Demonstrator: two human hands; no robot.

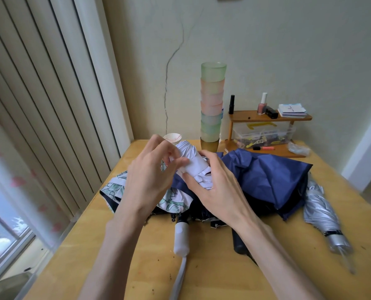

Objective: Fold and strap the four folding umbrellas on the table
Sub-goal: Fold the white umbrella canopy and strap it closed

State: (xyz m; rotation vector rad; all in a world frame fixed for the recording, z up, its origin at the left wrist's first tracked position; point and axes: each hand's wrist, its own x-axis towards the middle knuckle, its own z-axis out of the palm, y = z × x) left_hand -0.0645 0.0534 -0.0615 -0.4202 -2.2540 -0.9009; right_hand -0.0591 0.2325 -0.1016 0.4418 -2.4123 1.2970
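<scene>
The left hand (150, 176) and right hand (219, 191) hold a rolled white umbrella (194, 162) just above the navy umbrella (266, 174), which lies on the tabletop (206, 278). The left fingers (168, 149) pinch its fabric and the right fingers (204, 154) curl round it. A floral umbrella (115, 188) lies left of the navy one, a silver umbrella (318, 213) right of it, and stacked cups (212, 105) stand behind it.

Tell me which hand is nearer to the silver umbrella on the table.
Right. The right hand holds the white umbrella, left of the silver umbrella; the left hand pinches that white umbrella from its other side, farther away.
</scene>
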